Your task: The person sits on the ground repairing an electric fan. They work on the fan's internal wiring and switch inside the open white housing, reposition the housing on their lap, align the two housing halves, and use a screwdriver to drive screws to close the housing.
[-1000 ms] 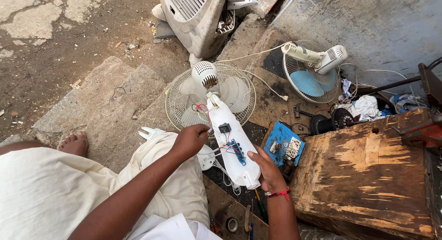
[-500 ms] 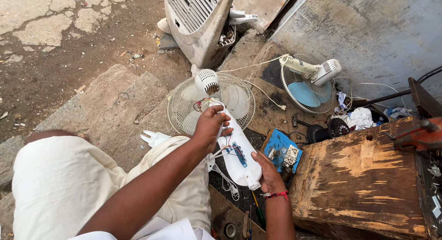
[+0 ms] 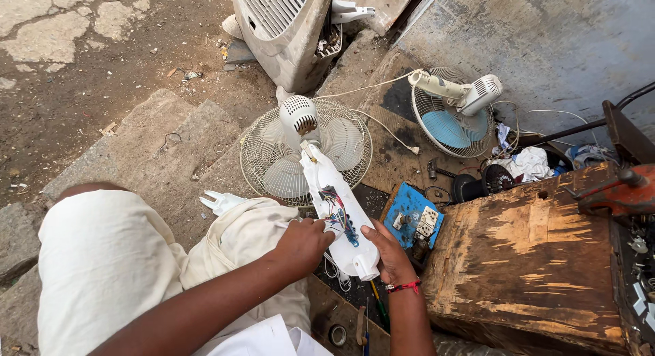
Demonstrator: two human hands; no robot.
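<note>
A white table fan lies face down with its open stand body (image 3: 339, 206) pointing toward me, wires and a small circuit board exposed inside. Its round wire grille (image 3: 273, 166) and motor housing (image 3: 299, 116) rest on the stone slab. My left hand (image 3: 301, 245) is at the near left side of the stand, fingers at the exposed wires. My right hand (image 3: 389, 252), with a red thread on the wrist, grips the stand's lower right edge near its base end.
A second fan with blue blades (image 3: 452, 112) lies by the wall. A blue switch board (image 3: 413, 218) sits beside a worn wooden block (image 3: 525, 253). A large grey appliance casing (image 3: 283, 25) stands further off. Screwdrivers (image 3: 376, 308) lie below the stand.
My left hand slid from the upper part of the fan stand down to the exposed wiring near its base. My right hand kept its hold.
</note>
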